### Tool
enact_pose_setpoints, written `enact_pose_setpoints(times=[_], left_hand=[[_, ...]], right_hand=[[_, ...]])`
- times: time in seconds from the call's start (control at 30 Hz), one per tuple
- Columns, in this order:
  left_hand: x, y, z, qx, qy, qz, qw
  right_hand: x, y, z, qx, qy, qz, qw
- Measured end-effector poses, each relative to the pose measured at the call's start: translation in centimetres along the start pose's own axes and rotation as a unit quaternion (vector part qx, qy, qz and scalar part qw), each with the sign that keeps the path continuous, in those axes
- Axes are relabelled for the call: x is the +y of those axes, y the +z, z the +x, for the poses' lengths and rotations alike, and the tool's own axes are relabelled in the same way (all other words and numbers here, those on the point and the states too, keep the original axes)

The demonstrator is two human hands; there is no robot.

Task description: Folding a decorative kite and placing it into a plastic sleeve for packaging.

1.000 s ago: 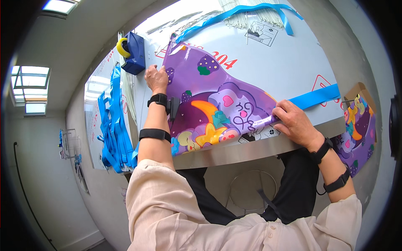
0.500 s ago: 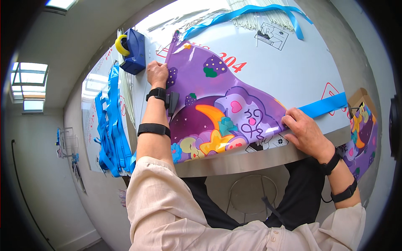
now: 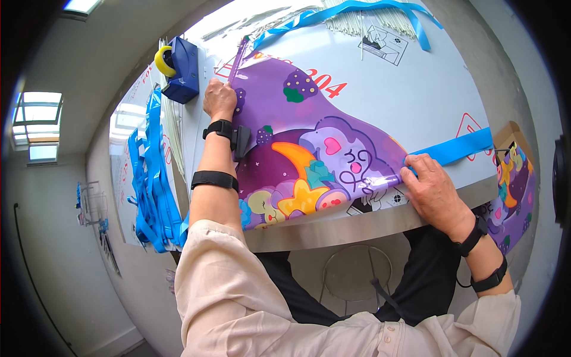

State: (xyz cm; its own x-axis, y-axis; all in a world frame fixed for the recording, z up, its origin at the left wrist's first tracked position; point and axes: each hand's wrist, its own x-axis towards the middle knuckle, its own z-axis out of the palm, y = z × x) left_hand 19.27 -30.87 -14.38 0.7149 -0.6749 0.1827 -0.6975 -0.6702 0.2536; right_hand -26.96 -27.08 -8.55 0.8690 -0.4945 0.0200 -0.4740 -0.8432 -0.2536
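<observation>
Purple printed sheet (image 3: pixel 315 140) spans the gap between the person's hands. Right hand (image 3: pixel 437 190): thumb and fingers clamped on its right corner; blue strap (image 3: pixel 461 146) extends rightward beyond. Left hand (image 3: pixel 220 99): curled at left edge, pinch indeterminable; tape dispenser (image 3: pixel 185 72) just beyond.

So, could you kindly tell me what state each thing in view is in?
Purple printed sheet: spread out, upper left edge narrowly folded.
Left hand: curled at the sheet's left edge, grip partly hidden.
Right hand: closed on the sheet's right corner.
Tape dispenser: loaded with a yellow roll.
Blue strips at left: loosely heaped.
Blue strip at right: lying flat.
White sticks: lying side by side.
</observation>
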Motion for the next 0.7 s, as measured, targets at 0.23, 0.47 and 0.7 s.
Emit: enact_pose_setpoints(times=[0.23, 0.47, 0.7], left_hand=[[-0.1, 0.2, 0.5, -0.015, -0.002, 0.019, 1.0], [-0.1, 0.1, 0.5, 0.0, 0.014, 0.043, 0.999], [-0.6, 0.4, 0.8, 0.003, 0.024, 0.058, 0.998]], right_hand=[[-4.1, 1.4, 1.2, -0.03, -0.036, 0.022, 0.999], [-6.7, 4.9, 2.0, -0.049, -0.009, 0.053, 0.997], [-5.5, 5.5, 1.0, -0.013, 0.007, 0.068, 0.998]])
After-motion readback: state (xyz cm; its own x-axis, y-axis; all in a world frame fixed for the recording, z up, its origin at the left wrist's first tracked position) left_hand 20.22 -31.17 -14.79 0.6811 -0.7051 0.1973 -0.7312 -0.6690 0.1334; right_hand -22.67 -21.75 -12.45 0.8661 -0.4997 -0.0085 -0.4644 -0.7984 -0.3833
